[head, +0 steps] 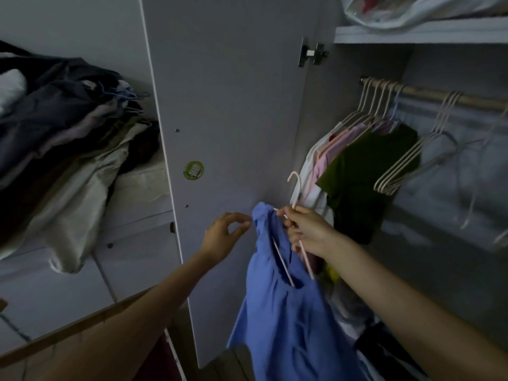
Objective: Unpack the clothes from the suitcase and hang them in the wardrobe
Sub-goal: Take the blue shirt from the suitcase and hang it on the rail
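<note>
Right hand [308, 232] grips the pale wire hanger [295, 188] inside the blue cloth garment [286, 312], left hand [222, 237] pinches its shoulder edge just left; hung dark green shirt [365, 182] crowds right, white wardrobe door [228, 105] behind.

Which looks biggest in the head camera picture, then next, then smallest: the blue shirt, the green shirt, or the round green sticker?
1. Blue shirt, though it is nearest the camera, which makes it look bigger.
2. Green shirt, hanging in the wardrobe, farther back.
3. Round green sticker on the wardrobe door, clearly smallest.
</note>
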